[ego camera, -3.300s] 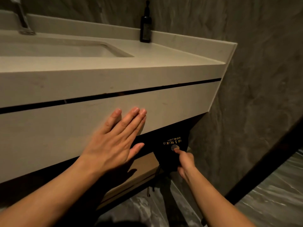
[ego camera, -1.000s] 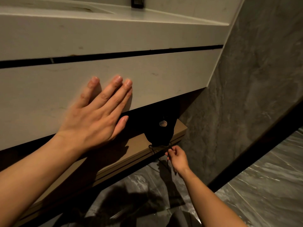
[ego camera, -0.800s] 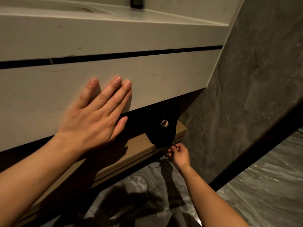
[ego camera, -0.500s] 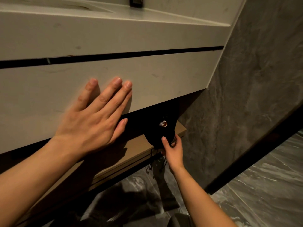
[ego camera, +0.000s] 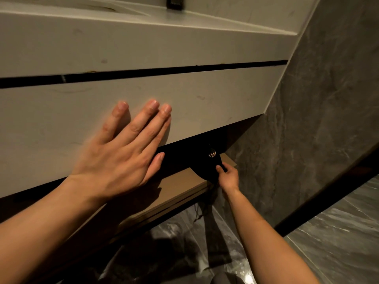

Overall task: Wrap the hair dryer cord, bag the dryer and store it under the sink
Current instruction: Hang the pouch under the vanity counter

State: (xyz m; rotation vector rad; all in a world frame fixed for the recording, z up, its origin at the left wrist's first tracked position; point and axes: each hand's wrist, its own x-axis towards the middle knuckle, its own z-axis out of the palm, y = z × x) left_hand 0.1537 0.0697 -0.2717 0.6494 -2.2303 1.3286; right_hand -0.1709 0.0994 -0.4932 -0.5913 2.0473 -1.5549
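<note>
1. Left hand (ego camera: 114,160): fingers spread, palm laid flat against the pale front panel (ego camera: 205,103) of the sink unit; it grips nothing.
2. Right hand (ego camera: 227,177): fingers closed around the lower edge of the black bag (ego camera: 207,162), thumb on its front face.
3. Bag: sits on the tan shelf (ego camera: 180,185) under the sink unit, at the shelf's right end near the grey wall (ego camera: 307,140). A striped round emblem (ego camera: 211,153) shows on it. Contents cannot be seen.
4. Drawstrings (ego camera: 202,210): thin dark cords hang below the shelf edge toward the marble floor (ego camera: 338,242).
</note>
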